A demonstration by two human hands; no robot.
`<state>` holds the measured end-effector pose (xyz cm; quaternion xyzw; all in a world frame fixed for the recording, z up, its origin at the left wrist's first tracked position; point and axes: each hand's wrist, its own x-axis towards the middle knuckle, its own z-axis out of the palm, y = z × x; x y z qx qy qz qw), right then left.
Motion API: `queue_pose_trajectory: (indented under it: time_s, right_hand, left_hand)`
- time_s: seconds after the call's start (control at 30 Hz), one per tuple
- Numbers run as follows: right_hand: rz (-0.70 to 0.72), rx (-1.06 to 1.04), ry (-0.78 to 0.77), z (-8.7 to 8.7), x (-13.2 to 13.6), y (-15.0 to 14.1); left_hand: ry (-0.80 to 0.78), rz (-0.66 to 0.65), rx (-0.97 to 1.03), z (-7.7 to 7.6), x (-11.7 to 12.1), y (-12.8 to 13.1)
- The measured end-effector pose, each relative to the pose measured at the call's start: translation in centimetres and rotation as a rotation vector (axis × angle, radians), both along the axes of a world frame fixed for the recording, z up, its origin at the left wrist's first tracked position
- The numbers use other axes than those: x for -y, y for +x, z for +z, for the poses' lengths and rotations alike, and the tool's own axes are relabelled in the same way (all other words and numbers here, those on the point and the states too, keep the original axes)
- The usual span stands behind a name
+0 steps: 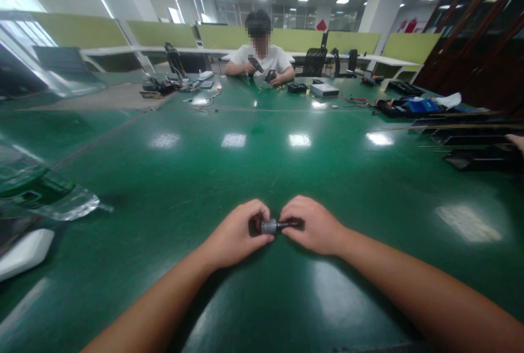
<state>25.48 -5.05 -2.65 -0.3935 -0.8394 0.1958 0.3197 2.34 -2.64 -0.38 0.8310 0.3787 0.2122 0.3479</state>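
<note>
Close in front of me on the green tabletop, my left hand (239,235) curls its thumb and fingers round a short grey cylinder (269,226). A thin dark rod (289,224) extends from the cylinder's right side. My right hand (314,226) pinches this rod, its fingers bent over the far end. The two hands face each other with a small gap between the fingertips. What kind of part this is, and whether rod and cylinder are one piece, I cannot tell.
The glossy green table (262,173) spreads ahead. A clear plastic bottle (41,189) lies at left beside a white object (27,252). Black trays (470,135) and a blue item (421,105) are at right. Across the table a person (262,58) holds dark tools near a grey box (325,89).
</note>
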Motion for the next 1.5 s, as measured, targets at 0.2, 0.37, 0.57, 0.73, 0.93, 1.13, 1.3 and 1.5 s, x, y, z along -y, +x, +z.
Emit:
queue_pose_trajectory:
  time_s: [0.2,0.37,0.57,0.73,0.93,1.13,1.3,1.5]
  right_hand:
    - [0.012,-0.011,0.010,0.00,-0.01,-0.06]
    - [0.021,-0.007,0.006,0.21,0.10,0.00]
    - [0.020,0.000,0.002,0.16,0.13,0.16]
    - [0.024,0.005,-0.003,0.10,0.08,0.23]
    - [0.017,-0.002,-0.001,0.10,0.06,0.33]
    - [0.015,0.008,-0.001,0.17,0.11,0.49]
    - [0.018,0.014,-0.004,0.20,0.13,0.62]
    - [0.021,0.014,-0.009,0.29,0.18,0.72]
  left_hand:
    - [0.002,-0.010,-0.008,-0.04,-0.05,-0.12]
    - [0.001,-0.014,-0.018,0.26,0.04,-0.05]
    - [0.007,-0.024,-0.013,0.20,0.00,-0.08]
    - [0.019,-0.016,-0.022,0.19,0.04,-0.09]
    - [0.013,-0.016,-0.017,0.31,0.10,-0.09]
    - [0.023,-0.005,-0.020,0.25,0.05,-0.11]
    - [0.016,-0.006,-0.016,0.17,0.04,-0.14]
    - [0.007,-0.011,-0.006,0.18,0.06,-0.24]
